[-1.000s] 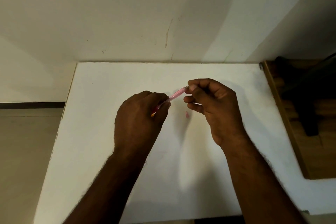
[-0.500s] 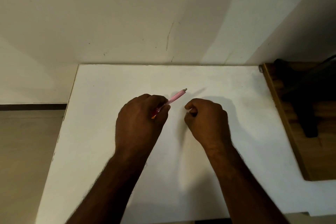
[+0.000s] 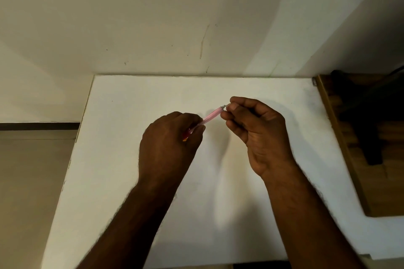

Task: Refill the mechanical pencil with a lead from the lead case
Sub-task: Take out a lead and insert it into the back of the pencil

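Pencil (image 3: 211, 116) gripped by left hand (image 3: 169, 146); right hand (image 3: 258, 131) pinching its end; no legible writing.

The left hand (image 3: 169, 146) is gripping the pencil (image 3: 211, 114) in curled fingers, while the right hand (image 3: 255, 133), just beside the pencil's far end, is pinching its tip, both forearms reaching forward
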{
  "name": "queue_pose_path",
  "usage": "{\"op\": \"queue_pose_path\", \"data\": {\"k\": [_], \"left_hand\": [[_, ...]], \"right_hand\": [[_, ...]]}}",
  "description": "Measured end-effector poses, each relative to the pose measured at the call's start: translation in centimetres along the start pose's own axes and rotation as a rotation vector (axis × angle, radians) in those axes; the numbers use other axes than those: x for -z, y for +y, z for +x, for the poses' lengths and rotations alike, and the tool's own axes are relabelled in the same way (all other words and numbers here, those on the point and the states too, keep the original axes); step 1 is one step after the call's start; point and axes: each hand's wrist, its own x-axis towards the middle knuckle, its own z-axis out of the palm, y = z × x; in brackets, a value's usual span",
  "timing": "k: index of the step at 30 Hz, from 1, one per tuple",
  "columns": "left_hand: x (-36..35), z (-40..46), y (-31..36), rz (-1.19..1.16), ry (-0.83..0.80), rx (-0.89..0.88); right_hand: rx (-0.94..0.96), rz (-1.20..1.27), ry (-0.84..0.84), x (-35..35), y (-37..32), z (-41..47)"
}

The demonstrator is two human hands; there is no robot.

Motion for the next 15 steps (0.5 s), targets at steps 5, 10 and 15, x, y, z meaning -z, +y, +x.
{"op": "queue_pose_path", "data": {"k": [5,10,15], "left_hand": [[0.03,-0.02,0.00,0.007,0.002,-0.002],[0.01,0.00,0.03,-0.005,-0.004,0.008],[0.15,-0.04,-0.05,0.014,-0.001,-0.004]], "right_hand": [[0.004,-0.001,0.005,-0.05,-0.02,-0.04],[0.055,-0.105,-0.003,-0.18,0.21,0.00],[0.112,-0.184,-0.014,-0.16,0.27,0.02]]}}
